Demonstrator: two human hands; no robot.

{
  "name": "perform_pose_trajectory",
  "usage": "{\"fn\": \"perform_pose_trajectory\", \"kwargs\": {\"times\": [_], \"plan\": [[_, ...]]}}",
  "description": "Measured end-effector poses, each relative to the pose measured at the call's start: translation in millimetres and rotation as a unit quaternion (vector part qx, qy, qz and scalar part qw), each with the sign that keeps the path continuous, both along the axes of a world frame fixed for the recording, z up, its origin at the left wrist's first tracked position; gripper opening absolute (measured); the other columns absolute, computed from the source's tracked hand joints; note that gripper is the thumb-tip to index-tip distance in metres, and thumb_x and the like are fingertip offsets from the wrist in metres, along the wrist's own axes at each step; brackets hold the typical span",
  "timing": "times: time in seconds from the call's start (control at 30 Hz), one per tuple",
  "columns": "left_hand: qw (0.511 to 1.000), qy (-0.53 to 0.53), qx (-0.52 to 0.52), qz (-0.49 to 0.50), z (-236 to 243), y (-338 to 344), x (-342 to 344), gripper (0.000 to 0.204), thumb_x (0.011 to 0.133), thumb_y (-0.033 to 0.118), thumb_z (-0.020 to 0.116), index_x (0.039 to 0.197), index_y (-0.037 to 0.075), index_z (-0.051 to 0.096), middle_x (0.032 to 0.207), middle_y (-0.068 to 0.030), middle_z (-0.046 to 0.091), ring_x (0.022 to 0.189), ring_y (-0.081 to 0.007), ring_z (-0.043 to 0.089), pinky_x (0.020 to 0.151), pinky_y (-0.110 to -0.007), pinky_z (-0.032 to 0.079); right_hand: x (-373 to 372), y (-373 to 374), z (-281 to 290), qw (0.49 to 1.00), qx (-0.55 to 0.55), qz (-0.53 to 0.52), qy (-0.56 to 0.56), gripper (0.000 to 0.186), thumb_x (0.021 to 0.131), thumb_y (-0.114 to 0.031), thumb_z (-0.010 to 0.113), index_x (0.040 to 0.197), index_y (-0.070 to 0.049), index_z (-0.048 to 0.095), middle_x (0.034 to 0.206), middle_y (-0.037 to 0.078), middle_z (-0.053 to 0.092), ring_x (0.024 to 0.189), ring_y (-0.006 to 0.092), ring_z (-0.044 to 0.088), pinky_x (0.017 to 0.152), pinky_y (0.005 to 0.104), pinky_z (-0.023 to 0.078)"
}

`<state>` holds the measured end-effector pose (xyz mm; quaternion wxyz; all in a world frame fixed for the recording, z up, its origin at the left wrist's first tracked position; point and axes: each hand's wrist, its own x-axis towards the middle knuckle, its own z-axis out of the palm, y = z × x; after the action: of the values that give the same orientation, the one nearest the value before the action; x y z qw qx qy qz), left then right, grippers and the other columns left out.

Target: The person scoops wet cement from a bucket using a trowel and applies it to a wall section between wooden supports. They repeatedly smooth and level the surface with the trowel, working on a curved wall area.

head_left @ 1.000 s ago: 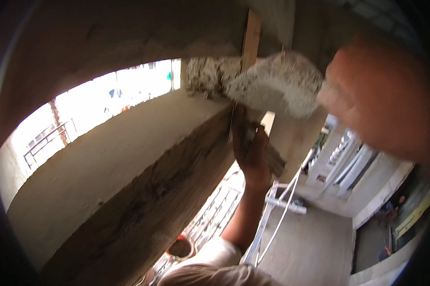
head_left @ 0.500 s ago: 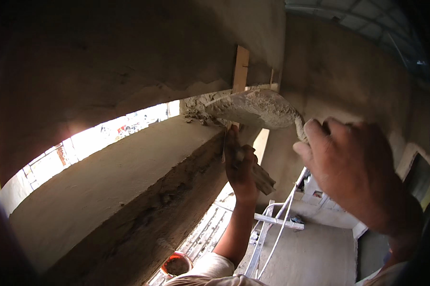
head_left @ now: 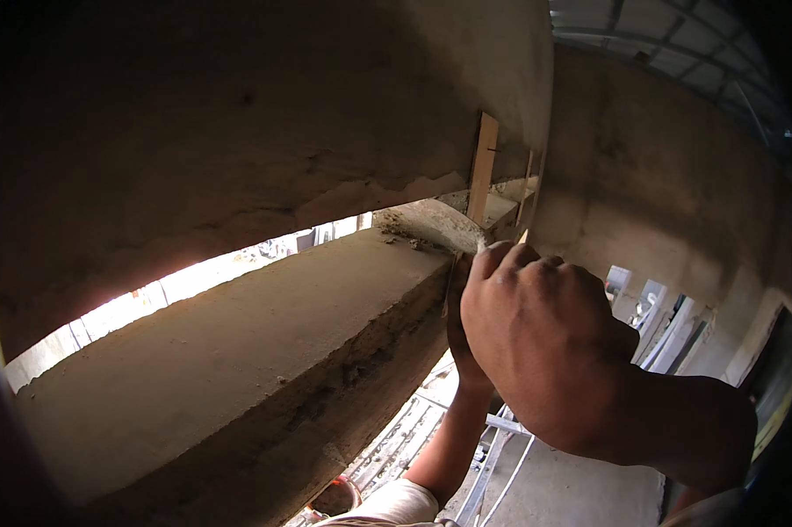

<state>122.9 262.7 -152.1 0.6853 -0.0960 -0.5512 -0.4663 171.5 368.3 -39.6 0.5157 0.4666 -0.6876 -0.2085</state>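
My right hand [head_left: 545, 342] is closed around the handle of a mortar-caked trowel [head_left: 435, 220]. The trowel's blade lies at the far end of the plastered ledge [head_left: 238, 342], in the gap under the upper wall. Wet mortar crumbs [head_left: 400, 239] sit beside the blade. Just below the ledge's edge is my left hand [head_left: 466, 356], largely covered by my right hand. A thin flat edge shows next to it, against the ledge's corner; the rest of what it grips is hidden.
A wooden strip [head_left: 483, 167] stands upright in the gap past the trowel. Overhead hangs the dark upper wall [head_left: 238, 114]. Below are a bucket [head_left: 339, 496], a metal frame like a ladder [head_left: 493, 465] and the grey floor [head_left: 572, 479]. A plastered wall [head_left: 659, 167] rises at right.
My right hand has moved left and down, bringing the trowel onto the ledge's end and covering my left hand. The mortar-coated tool in my left hand is now hidden. The view has shifted slightly.
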Motion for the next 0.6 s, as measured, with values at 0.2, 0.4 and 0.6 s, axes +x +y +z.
{"fn": "perform_pose_trajectory", "kwargs": {"times": [0.2,0.4,0.6], "plan": [[0.998,0.052,0.01,0.023,-30.3,-35.3,-21.4,0.056,0.095,0.006,0.061,0.147,-0.005,0.043,0.145,-0.0151,0.053,0.13,-0.0263,0.054,0.112,-0.037,0.038,-18.1,-0.3,23.7,0.984,0.059,0.137,-0.102,0.018,0.089,-0.02,0.071,0.093,-0.004,0.065,0.074,0.01,0.07,0.068,0.0209,0.075,0.057,0.0319,0.06],[0.958,0.123,0.172,-0.193,-47.1,-29.0,-46.6,0.06,0.099,0.001,0.054,0.156,-0.003,0.034,0.159,-0.0142,0.042,0.141,-0.0231,0.044,0.118,-0.035,0.031,-64.3,16.6,26.9,0.97,0.047,0.207,-0.118,0.018,0.092,-0.023,0.068,0.093,-0.005,0.067,0.07,0.01,0.069,0.064,0.0256,0.074,0.058,0.0375,0.06],[0.98,-0.097,0.075,-0.157,-94.3,-17.5,-32.1,0.06,0.1,0.004,0.059,0.156,0.001,0.038,0.126,-0.0034,0.055,0.102,-0.0127,0.051,0.093,-0.026,0.044,-126.8,73.0,13.2,0.914,-0.056,0.352,-0.192,0.022,0.088,-0.024,0.074,0.094,-0.004,0.068,0.073,0.011,0.066,0.063,0.0291,0.068,0.057,0.0409,0.053]]}}
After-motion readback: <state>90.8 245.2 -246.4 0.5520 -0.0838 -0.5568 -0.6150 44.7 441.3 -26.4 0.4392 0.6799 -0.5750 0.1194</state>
